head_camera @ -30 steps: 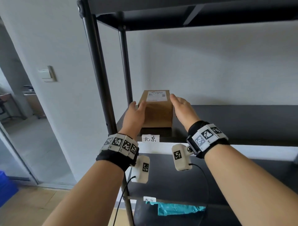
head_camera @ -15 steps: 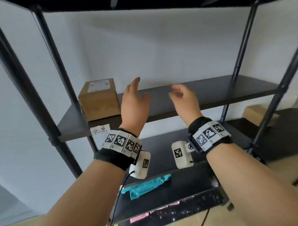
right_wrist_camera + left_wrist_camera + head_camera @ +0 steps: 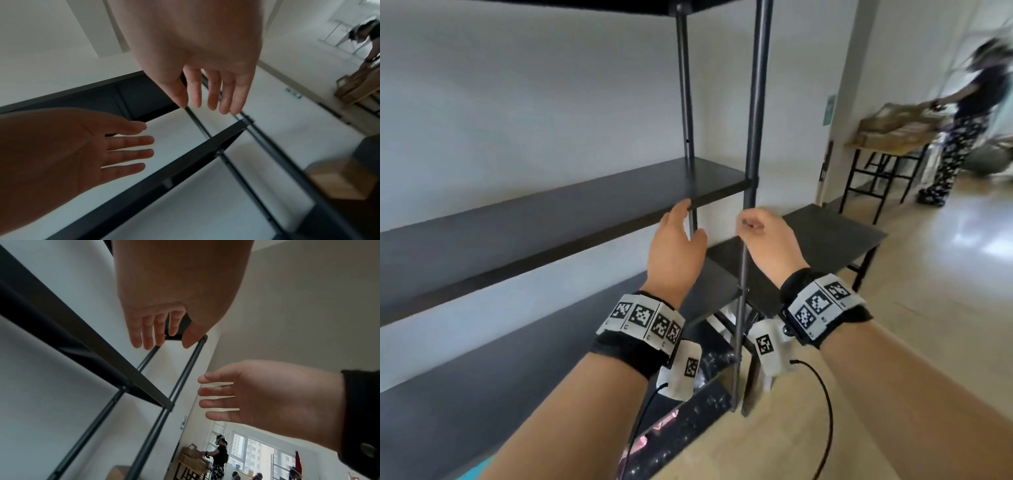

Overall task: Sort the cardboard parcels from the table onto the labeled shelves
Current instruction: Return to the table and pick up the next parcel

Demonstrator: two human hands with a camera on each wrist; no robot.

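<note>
Both my hands hang empty in the air in front of the right end of the black shelf rack. My left hand has its fingers straight and slightly spread, as the left wrist view shows. Beside it my right hand is relaxed, with fingers loosely extended. Neither touches the rack. A brown cardboard parcel lies on a dark low table to the right; a corner of a cardboard parcel also shows low in the left wrist view.
The rack's upright post stands just behind my hands. A black low table sits to its right. Farther right, another person stands at a table stacked with cardboard. Open floor lies to the right.
My hands let go of the parcel on the labelled left end of the shelf and drew back. My view swung right along the rack, so that parcel is out of view.
</note>
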